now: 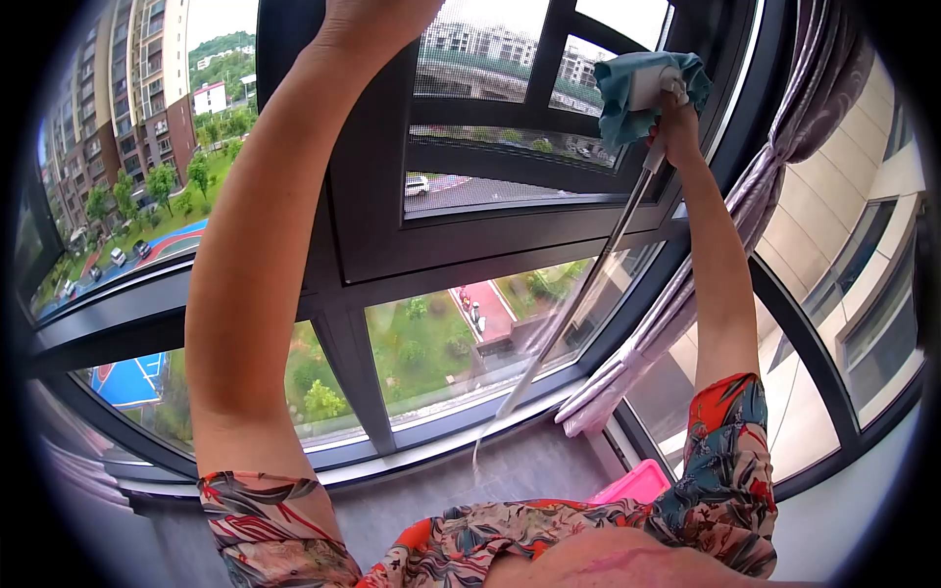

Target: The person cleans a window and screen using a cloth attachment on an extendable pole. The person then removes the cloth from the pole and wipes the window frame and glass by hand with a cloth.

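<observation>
My right hand (678,129) is wrapped round the upper part of a long-handled window wiper, just below its white head. A teal cloth (619,110) covers that head, close to the dark window frame. The thin wiper pole (618,230) slants down and left toward the floor, its lower part blurred. My left hand (377,18) is raised to the dark frame at the top edge. Its fingers are cut off, so what it touches does not show. Between the arms is a screened window sash (377,240).
A gathered purple-grey curtain (774,162) hangs right of the window. On the grey floor (382,505) below stands a pink plastic container (635,482), partly hidden by my sleeve. Lower glass panes (431,343) look down on greenery and a path.
</observation>
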The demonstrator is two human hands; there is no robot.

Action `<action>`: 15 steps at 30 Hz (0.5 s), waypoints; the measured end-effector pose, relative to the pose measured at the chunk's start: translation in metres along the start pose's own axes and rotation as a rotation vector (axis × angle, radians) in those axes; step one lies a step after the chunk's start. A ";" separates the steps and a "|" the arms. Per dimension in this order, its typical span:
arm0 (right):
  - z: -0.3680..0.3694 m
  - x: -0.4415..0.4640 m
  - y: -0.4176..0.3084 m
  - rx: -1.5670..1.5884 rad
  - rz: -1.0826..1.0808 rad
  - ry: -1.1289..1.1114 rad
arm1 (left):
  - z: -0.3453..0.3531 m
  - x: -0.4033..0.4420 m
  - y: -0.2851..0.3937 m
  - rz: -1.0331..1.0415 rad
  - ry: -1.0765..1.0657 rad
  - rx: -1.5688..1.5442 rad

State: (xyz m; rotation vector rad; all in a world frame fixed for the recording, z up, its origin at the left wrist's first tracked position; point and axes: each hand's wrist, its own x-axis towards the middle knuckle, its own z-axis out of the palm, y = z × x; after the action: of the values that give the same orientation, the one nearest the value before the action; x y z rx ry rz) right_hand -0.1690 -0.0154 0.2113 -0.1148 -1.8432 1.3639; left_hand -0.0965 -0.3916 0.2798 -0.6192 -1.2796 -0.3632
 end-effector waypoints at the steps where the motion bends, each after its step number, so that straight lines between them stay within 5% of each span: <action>1: 0.002 0.001 0.002 -0.050 -0.026 0.019 | 0.001 0.000 0.000 0.002 -0.004 0.000; 15: 0.079 -0.113 -0.072 -0.250 -0.386 -0.290 | 0.005 0.000 0.003 0.016 0.067 -0.028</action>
State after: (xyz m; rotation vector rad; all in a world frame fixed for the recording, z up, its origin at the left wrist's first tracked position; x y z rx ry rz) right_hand -0.1186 -0.1627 0.2024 0.3121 -2.1362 0.9149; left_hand -0.0988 -0.3858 0.2800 -0.6359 -1.2069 -0.3863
